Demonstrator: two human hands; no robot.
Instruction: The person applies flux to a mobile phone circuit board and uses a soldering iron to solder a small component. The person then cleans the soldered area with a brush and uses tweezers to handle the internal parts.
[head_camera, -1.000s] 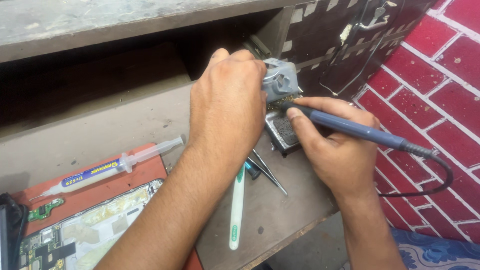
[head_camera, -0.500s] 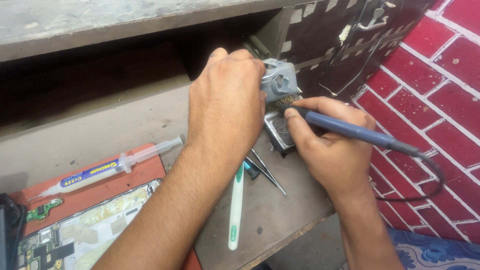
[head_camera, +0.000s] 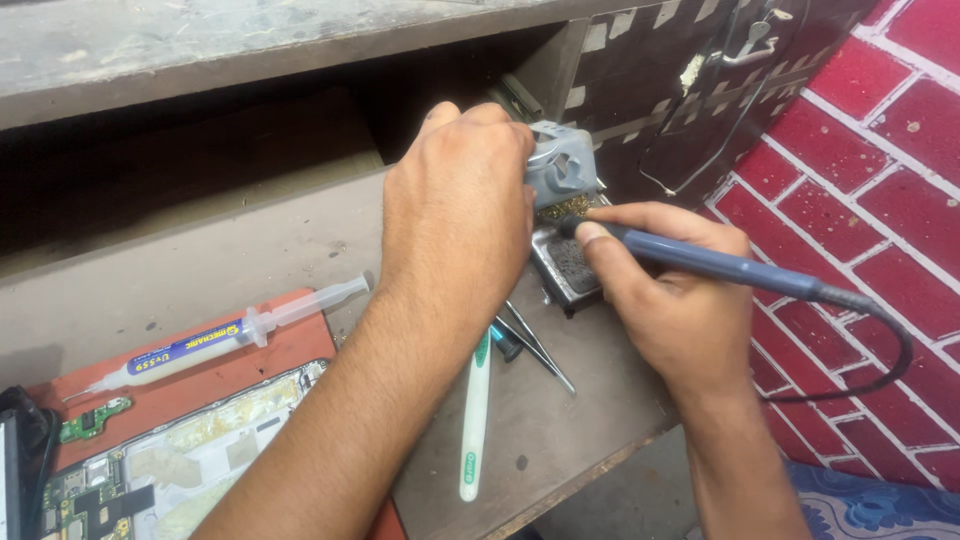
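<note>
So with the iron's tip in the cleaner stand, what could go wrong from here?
The left hand grips the grey stand close to the soldering iron tip, so a slip could burn its fingers. The cord hangs off the bench edge and could snag. Tweezers and toothbrush lie under the forearm and may get knocked.

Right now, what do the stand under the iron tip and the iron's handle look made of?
Stand: dull grey metal by its sheen, with a brassy wire wool pad. Soldering iron handle in the right hand: matte blue plastic or rubber, unclear which.
</note>
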